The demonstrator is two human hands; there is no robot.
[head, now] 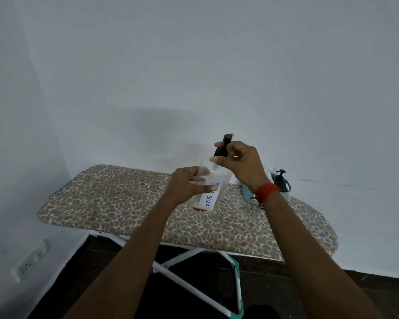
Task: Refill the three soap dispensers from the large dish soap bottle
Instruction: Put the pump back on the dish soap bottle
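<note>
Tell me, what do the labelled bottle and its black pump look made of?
The bottle looks like clear plastic with a smooth finish: its wall is see-through, though glass is possible. The pump looks like matte black plastic, showing no shine.

A pump dispenser (281, 180) sits at the ironing board's (124, 203) far right edge. The labelled bottle (209, 194) is over its middle.

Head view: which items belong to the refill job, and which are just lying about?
Job: labelled clear bottle, held by left hand; black pump, gripped by right hand; teal dispenser.
Lying about: light-blue mat; wall socket.
</note>
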